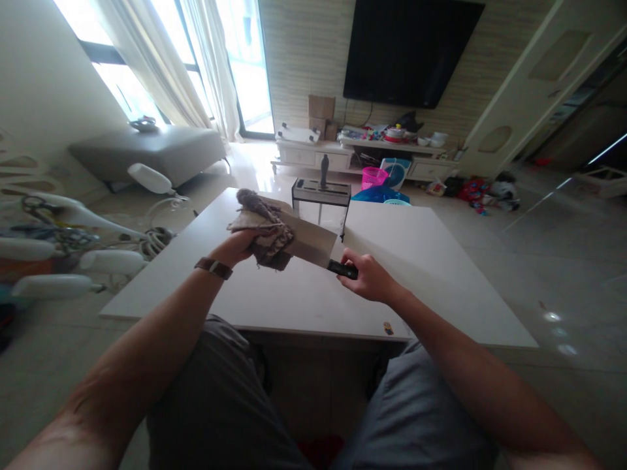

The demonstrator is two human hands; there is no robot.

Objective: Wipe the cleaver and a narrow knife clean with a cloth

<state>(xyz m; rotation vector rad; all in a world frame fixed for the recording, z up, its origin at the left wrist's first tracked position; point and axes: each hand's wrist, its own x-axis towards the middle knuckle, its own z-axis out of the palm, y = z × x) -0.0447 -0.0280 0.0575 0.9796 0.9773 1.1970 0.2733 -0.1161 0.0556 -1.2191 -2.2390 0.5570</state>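
My right hand (368,275) is closed around the black handle of a cleaver (316,244), whose wide blade points up and to the left above the white table. My left hand (241,245) grips a grey-brown cloth (269,228) pressed against the far part of the blade. The cloth covers part of the blade, and it hides most of my left fingers. Just beyond the cleaver stands a knife block (321,189) with clear sides, with one dark-handled tool upright in it.
The white table (441,287) carries a small sticker (388,328) near its front edge. White lamp parts (112,261) with cables lie to the left. Behind the table are a pink basket (374,177), a cluttered TV cabinet (337,160) and a grey bench (157,153).
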